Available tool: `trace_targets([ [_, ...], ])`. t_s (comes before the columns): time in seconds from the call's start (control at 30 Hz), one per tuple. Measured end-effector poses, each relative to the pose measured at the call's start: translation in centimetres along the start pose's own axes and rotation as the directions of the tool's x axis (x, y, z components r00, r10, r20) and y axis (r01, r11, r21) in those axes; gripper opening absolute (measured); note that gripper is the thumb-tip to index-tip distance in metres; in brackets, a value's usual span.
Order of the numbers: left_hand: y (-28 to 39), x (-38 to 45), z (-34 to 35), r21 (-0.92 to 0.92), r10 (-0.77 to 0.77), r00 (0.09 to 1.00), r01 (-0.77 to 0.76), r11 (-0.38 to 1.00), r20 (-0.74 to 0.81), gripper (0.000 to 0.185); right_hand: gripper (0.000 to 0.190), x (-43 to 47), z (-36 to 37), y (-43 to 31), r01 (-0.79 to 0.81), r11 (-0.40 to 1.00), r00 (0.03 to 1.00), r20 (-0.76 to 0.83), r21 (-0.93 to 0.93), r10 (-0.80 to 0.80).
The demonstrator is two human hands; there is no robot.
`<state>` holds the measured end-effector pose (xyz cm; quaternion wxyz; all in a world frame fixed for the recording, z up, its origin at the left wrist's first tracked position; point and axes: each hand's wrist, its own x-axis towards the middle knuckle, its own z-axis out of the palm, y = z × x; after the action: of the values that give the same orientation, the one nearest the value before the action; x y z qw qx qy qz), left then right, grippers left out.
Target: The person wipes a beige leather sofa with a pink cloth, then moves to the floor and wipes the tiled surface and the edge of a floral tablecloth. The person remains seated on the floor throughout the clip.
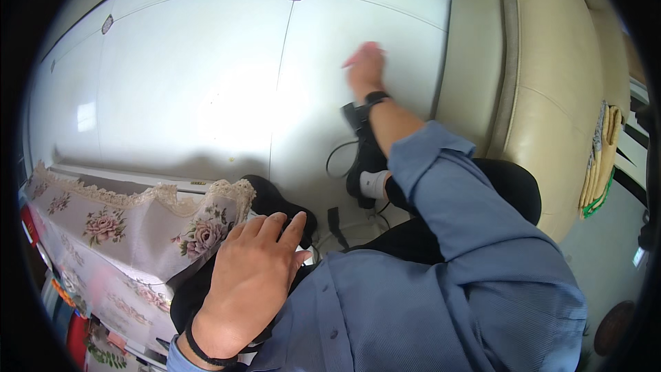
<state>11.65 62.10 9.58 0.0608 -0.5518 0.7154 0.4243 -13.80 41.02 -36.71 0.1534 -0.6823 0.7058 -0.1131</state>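
My right hand (pixel 365 72) is stretched out low over the white tiled floor (pixel 217 72), blurred by motion. Its fingers are closed on a small pink thing (pixel 366 49), perhaps a cloth; most of it is hidden in the grip. My left hand (pixel 261 261) lies palm down over my black-trousered knee, fingers spread a little and holding nothing. Below my right forearm is my right foot in a black shoe (pixel 353 181) and a white sock (pixel 372 184). My other black shoe (pixel 271 191) shows beyond the left hand.
A cream leather sofa (pixel 557 108) runs along the right, with folded yellowish fabric (pixel 601 160) on it. At left stands a table under a floral, lace-edged cloth (pixel 139 227). A black cable (pixel 330 160) and a black strap-like piece (pixel 337 227) lie near my feet.
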Motion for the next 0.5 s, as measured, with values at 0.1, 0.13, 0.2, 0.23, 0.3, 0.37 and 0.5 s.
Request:
trace_targets([
  [0.1, 0.1, 0.7, 0.1, -0.029, -0.007, 1.000, 0.006, 1.000, -0.025, 0.051, 0.025, -1.6, -1.0, -7.1, 0.276, 0.956, 0.953, 0.098, 0.094, -0.285],
  [0.13, 0.1, 1.0, 0.2, -0.015, -0.003, 0.999, 0.002, 1.000, -0.039, 0.050, 0.026, -1.5, -2.0, -7.8, 0.213, 0.970, 0.943, 0.236, 0.116, -0.235],
  [0.2, 0.1, 1.7, 0.5, 0.002, -0.023, 1.000, 0.023, 1.000, -0.015, 0.050, 0.029, -0.5, -4.2, -7.5, 0.059, 0.991, 0.916, 0.387, 0.116, -0.100],
  [0.23, 0.1, 2.0, 0.6, 0.013, -0.020, 1.000, 0.020, 1.000, -0.012, 0.050, 0.029, 0.3, -5.6, -6.1, 0.015, 0.994, 0.937, 0.345, 0.107, -0.052],
  [0.3, 0.3, 2.6, 0.8, 0.027, 0.007, 1.000, -0.007, 1.000, 0.005, 0.050, 0.025, 1.2, -8.6, -1.8, -0.026, 0.994, 0.978, 0.206, 0.103, 0.004],
  [0.37, 0.6, 3.1, 0.7, 0.020, 0.043, 0.999, -0.044, 0.999, 0.013, 0.050, 0.023, 0.4, -10.3, 2.6, -0.483, 0.871, 0.868, 0.079, -0.092, 0.490],
  [0.5, 0.9, 3.5, 0.2, 0.032, 0.061, 0.998, -0.062, 0.998, 0.026, 0.049, 0.026, -3.3, -11.6, 12.6, -0.641, 0.764, 0.727, 0.378, 0.076, 0.573],
])
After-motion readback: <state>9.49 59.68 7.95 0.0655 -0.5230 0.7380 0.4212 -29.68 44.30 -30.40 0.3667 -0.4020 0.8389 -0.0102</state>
